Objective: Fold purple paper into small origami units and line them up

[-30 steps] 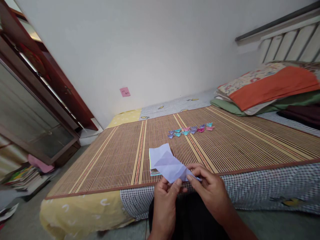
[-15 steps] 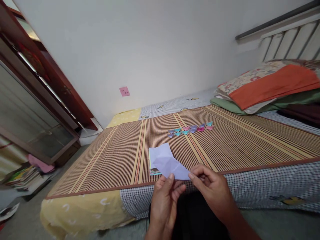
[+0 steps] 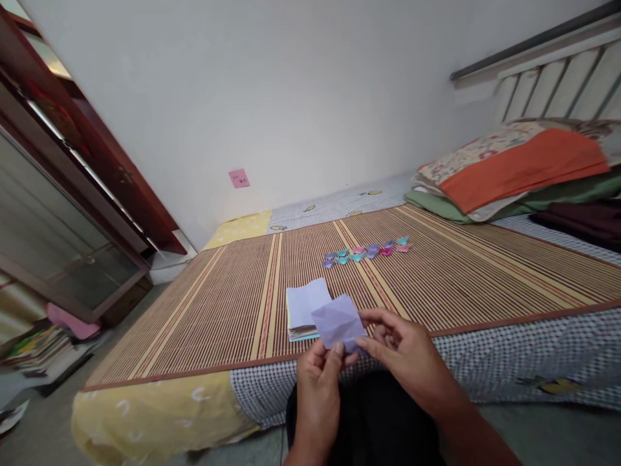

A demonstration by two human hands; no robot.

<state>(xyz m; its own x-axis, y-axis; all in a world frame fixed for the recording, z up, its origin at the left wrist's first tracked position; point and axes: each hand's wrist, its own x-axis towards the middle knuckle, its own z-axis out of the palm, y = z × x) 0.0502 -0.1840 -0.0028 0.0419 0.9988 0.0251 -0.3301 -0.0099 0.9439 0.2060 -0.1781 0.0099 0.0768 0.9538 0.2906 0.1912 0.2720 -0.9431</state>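
Between my two hands is a creased lavender sheet of paper (image 3: pixel 338 320), roughly square in outline and held up over the near edge of the bed. My left hand (image 3: pixel 320 382) pinches its lower edge, thumb on top. At the right side, my right hand (image 3: pixel 400 346) grips the sheet between thumb and fingers. Just behind and to the left lies a stack of paper (image 3: pixel 306 303), pale lavender on top with other colours at its edges. Farther back, several small folded paper boats (image 3: pixel 358 256) in purple, teal and pink stand in two rows.
A striped bamboo mat (image 3: pixel 218 310) covers the bed, over a yellow and checked sheet (image 3: pixel 160 408). Folded bedding (image 3: pixel 524 165) is piled at the right near a radiator (image 3: pixel 553 84). A pink note (image 3: pixel 239 178) is on the wall. Books (image 3: pixel 36 353) lie at the left.
The lavender sheet has gone from a wide, pointed shape to a smaller, squarish one, clear of most of the stack. My right hand has shifted slightly left, toward my left hand.
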